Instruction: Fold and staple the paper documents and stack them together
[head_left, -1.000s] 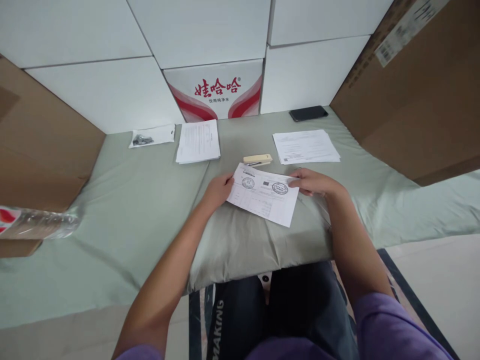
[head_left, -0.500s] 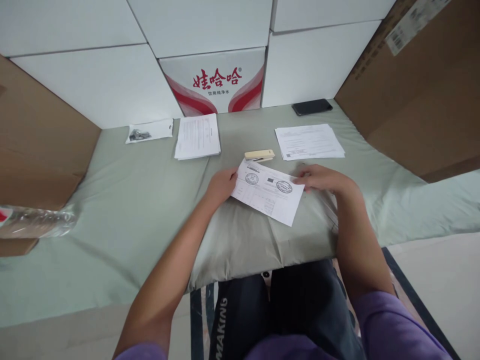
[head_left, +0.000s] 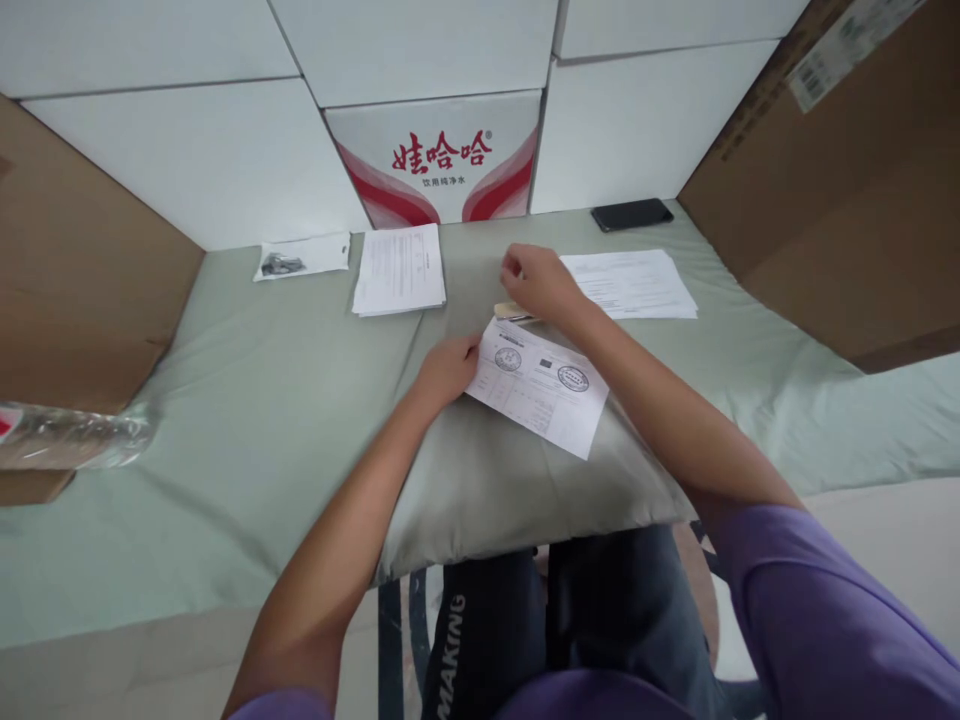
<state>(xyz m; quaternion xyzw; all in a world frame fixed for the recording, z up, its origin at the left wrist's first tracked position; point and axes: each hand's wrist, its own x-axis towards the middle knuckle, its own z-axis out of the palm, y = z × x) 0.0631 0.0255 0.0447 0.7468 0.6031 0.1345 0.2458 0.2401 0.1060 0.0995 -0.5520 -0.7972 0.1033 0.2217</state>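
A white printed paper form (head_left: pixel 541 385) bearing two round stamps and a small dark square lies tilted on the pale green cloth-covered surface (head_left: pixel 247 400), its print too small to read. The person's left hand (head_left: pixel 444 368) rests flat on the form's left edge, fingers together. The right hand (head_left: pixel 534 280) hovers over a cream-coloured stapler (head_left: pixel 508 311) just beyond the form, fingers loosely curled; whether it grips the stapler cannot be told. Behind stands a white carton with red swirls (head_left: pixel 439 160) printed with red Chinese characters. The dark trouser leg (head_left: pixel 450 655) reads "MAKING".
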